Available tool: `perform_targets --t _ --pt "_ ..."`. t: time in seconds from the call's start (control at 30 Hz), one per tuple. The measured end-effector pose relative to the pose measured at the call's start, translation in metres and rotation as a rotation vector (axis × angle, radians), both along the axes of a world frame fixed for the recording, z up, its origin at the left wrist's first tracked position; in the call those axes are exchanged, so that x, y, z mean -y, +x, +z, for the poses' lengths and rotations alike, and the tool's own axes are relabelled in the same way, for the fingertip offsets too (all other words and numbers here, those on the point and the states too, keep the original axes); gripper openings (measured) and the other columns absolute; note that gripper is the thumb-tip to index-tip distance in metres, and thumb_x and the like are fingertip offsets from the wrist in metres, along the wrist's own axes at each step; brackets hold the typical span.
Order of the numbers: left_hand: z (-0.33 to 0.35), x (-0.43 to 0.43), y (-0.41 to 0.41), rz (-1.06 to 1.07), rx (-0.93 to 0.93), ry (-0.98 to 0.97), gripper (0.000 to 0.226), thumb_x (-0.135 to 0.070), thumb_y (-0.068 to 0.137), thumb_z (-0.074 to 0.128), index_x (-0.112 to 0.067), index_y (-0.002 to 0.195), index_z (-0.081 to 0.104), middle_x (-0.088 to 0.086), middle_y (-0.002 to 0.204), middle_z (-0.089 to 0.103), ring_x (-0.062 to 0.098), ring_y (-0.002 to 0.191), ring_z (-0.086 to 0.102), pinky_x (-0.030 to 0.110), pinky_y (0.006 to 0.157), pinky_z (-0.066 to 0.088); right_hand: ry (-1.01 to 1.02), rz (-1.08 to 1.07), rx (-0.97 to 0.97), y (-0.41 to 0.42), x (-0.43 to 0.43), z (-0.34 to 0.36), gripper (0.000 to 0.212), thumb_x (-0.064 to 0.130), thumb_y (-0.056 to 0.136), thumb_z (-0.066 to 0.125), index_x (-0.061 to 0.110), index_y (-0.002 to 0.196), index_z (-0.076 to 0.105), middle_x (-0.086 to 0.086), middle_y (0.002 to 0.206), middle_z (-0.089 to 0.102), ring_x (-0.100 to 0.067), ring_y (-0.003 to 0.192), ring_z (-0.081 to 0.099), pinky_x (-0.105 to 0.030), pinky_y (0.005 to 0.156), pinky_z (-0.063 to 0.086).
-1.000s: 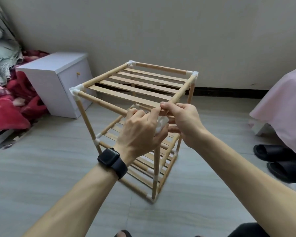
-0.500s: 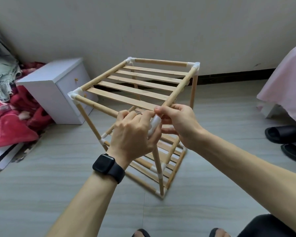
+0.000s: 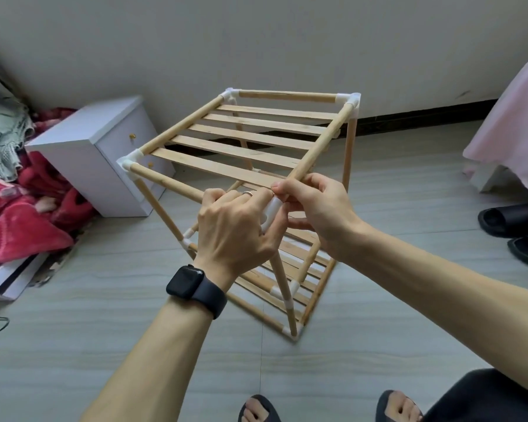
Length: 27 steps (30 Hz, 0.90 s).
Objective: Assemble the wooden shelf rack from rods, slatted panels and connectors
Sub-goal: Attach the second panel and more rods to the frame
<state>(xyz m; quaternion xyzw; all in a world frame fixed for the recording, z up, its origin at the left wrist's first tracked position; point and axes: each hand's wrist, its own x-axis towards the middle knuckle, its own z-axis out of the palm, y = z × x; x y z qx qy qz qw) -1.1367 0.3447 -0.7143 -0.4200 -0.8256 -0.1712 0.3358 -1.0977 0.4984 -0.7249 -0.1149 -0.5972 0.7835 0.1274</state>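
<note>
L hand (image 3: 235, 229) clasps white corner connector (image 3: 270, 210); R hand (image 3: 314, 208) pinches side rod (image 3: 320, 144) near end. Rod runs far-right, connector just below.

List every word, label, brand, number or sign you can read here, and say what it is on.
None: no text in this view can be read.
Watch: the screen is dark and shows nothing.
Rod, connector, slats, cabinet: no label or mark shows.
</note>
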Motion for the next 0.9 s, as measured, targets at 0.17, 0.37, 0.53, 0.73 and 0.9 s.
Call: perform_targets --t 0.17,0.37,0.53,0.73,0.9 --pt "0.002 -0.003 -0.004 -0.023 0.038 -0.033 0.027 -0.041 0.094 0.056 -0.017 0.085 0.065 -0.015 0.058 0.037 0.019 0.05 0.05 0.038 0.074 0.042 -0.036 -0.036 -0.029 0.004 0.0 0.003 0.021 0.017 0.085 0.08 0.006 0.099 0.069 -0.001 0.077 0.076 -0.018 0.078 0.077 -0.03 0.063 0.062" --pt "0.002 -0.006 -0.003 -0.009 0.163 -0.022 0.025 -0.046 0.094 0.051 -0.024 0.092 0.062 -0.02 0.059 0.032 0.008 0.06 0.038 0.033 0.077 0.033 -0.037 0.0 0.026 0.002 -0.002 0.012 0.024 0.018 0.085 0.078 0.006 0.102 0.067 -0.013 0.086 0.073 -0.02 0.079 0.073 -0.032 0.06 0.061" --pt "0.003 -0.023 0.006 0.045 0.15 0.014 0.032 -0.052 0.097 0.048 -0.024 0.089 0.06 -0.018 0.057 0.035 0.012 0.059 0.043 0.035 0.077 0.036 0.024 -0.007 0.076 0.0 -0.016 0.016 0.028 0.04 0.087 0.079 0.013 0.092 0.072 -0.001 0.077 0.074 -0.016 0.073 0.072 -0.036 0.064 0.062" --pt "0.003 -0.02 0.003 0.024 0.009 -0.037 0.036 -0.044 0.097 0.049 -0.015 0.083 0.067 -0.003 0.057 0.059 0.021 0.052 0.055 0.037 0.071 0.044 0.104 -0.028 0.078 0.001 -0.02 0.015 0.022 0.029 0.085 0.08 0.009 0.088 0.073 -0.003 0.072 0.075 -0.021 0.073 0.072 -0.047 0.069 0.065" --pt "0.005 -0.022 -0.003 0.017 0.005 -0.056 0.027 -0.041 0.095 0.057 -0.017 0.088 0.067 -0.004 0.056 0.058 0.019 0.048 0.05 0.037 0.071 0.042 0.165 -0.072 0.091 0.003 -0.014 0.014 0.026 0.03 0.085 0.079 0.006 0.09 0.073 -0.01 0.079 0.077 -0.03 0.08 0.077 -0.047 0.07 0.065"
